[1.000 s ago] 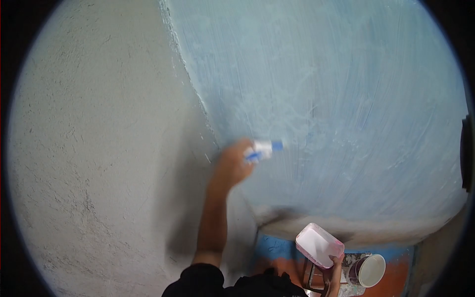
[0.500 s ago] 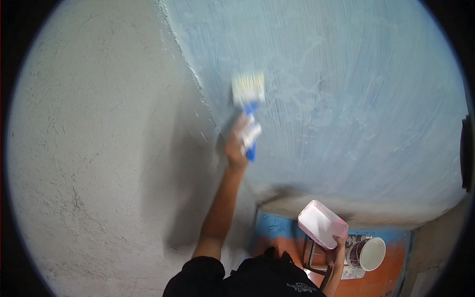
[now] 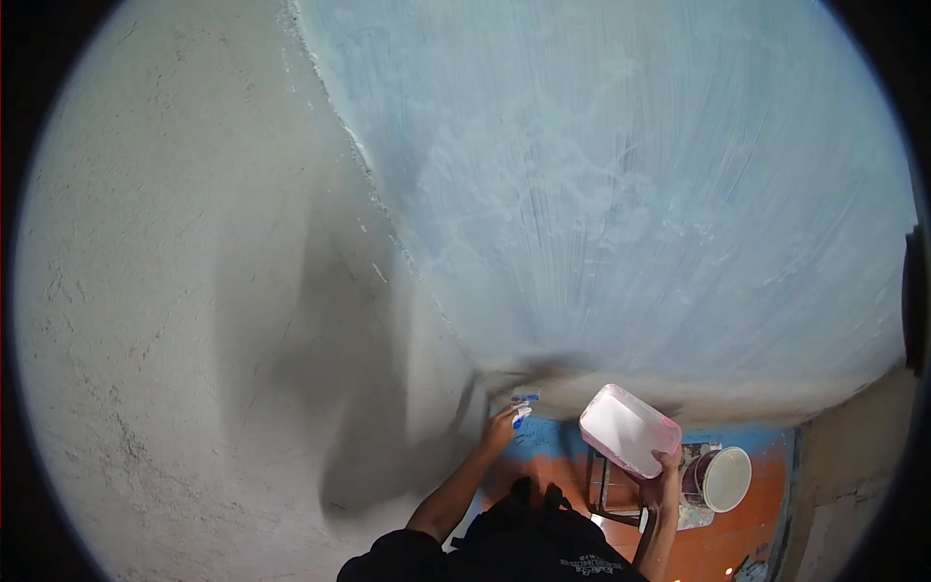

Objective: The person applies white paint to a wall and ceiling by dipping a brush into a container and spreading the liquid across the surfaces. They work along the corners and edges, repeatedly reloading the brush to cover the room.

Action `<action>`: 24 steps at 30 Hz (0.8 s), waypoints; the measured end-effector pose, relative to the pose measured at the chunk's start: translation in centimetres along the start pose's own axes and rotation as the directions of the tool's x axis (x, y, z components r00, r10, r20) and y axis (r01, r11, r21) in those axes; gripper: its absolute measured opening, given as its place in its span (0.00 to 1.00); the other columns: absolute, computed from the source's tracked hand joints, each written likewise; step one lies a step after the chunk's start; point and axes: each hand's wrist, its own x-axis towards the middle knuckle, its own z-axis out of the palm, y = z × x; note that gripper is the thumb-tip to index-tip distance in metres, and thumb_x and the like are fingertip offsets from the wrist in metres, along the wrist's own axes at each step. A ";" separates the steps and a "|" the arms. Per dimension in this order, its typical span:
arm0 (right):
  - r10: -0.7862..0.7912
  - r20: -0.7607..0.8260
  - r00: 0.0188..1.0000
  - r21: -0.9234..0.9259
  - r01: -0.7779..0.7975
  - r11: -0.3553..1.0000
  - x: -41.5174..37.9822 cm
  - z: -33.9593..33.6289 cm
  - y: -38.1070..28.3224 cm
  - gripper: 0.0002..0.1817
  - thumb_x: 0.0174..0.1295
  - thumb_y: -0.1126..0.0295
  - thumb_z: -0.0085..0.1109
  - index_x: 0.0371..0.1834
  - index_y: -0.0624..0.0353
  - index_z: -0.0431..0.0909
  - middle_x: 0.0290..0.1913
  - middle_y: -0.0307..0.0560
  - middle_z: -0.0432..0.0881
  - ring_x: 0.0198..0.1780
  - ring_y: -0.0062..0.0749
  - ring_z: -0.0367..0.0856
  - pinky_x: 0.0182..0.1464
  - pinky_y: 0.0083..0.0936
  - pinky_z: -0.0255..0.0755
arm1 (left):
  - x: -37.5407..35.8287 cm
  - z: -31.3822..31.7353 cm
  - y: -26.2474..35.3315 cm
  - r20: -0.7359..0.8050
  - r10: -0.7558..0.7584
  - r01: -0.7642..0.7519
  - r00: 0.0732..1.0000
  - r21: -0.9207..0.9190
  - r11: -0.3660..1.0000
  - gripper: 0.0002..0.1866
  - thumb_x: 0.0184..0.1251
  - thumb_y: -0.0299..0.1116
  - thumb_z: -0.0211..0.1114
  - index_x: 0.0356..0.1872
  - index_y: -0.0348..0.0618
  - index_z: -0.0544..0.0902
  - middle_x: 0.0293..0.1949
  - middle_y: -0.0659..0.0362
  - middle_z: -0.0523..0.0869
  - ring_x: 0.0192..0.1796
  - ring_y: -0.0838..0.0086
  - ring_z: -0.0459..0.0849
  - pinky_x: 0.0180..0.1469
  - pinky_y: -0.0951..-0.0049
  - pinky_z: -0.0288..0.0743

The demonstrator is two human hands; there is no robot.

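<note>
My left hand [image 3: 500,428] is closed round the handle of a flat paintbrush [image 3: 525,400], which has a blue and white handle. The brush is low down, close to the foot of the pale blue, streaked wall [image 3: 601,213]. In my right hand [image 3: 665,473] is a shallow pink tray [image 3: 661,420], gripped at its near right corner. White paint [image 3: 626,433] covers the inside of the tray.
A bucket [image 3: 726,479] with a pale inside stands right of the tray, on a paint-spotted stand [image 3: 695,520]. Rough grey wall [image 3: 145,291] fills the left side and meets the blue wall along a ragged edge. Below lies an orange floor [image 3: 756,524] with a blue border.
My left hand has brought the brush down from the middle of the blue wall to near its foot. The tray has shifted only slightly, still in my right hand.
</note>
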 end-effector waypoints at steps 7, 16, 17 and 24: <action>0.028 -0.014 1.000 0.010 -0.028 1.000 -1.1 0.9 0.3 0.36 0.57 0.66 0.56 0.71 0.45 0.56 0.65 0.50 0.66 0.65 0.50 0.70 0.57 0.56 0.74 | 13.8 -13.3 13.8 -0.006 0.164 -0.164 0.986 -0.038 0.986 0.23 0.51 0.15 0.62 0.51 0.44 0.84 0.50 0.50 0.85 0.51 0.53 0.84 0.51 0.63 0.80; 0.102 0.102 0.989 -0.044 -0.098 0.994 1.7 -1.4 -1.4 0.33 0.57 0.68 0.55 0.68 0.44 0.58 0.63 0.47 0.67 0.63 0.49 0.70 0.54 0.55 0.75 | 25.4 -34.8 37.8 -0.367 0.775 -0.477 0.515 0.628 0.615 0.11 0.57 0.19 0.65 0.43 0.36 0.84 0.39 0.52 0.88 0.40 0.66 0.88 0.40 0.70 0.81; 0.100 0.090 0.991 -0.053 -0.096 0.994 1.7 -1.8 -1.1 0.32 0.58 0.68 0.55 0.68 0.44 0.59 0.63 0.47 0.67 0.63 0.48 0.71 0.53 0.55 0.75 | 26.8 -36.6 39.0 -0.407 0.799 -0.416 0.442 0.696 0.585 0.10 0.59 0.20 0.65 0.42 0.34 0.83 0.36 0.52 0.88 0.36 0.68 0.88 0.37 0.72 0.81; 0.109 0.143 0.984 -0.092 -0.097 0.991 3.4 -4.4 -3.6 0.33 0.58 0.68 0.55 0.69 0.43 0.58 0.63 0.48 0.67 0.61 0.48 0.71 0.51 0.53 0.76 | 35.1 -39.1 38.8 -0.261 0.948 -0.366 0.182 0.877 0.312 0.06 0.60 0.26 0.68 0.37 0.36 0.82 0.23 0.63 0.79 0.22 0.81 0.76 0.24 0.79 0.68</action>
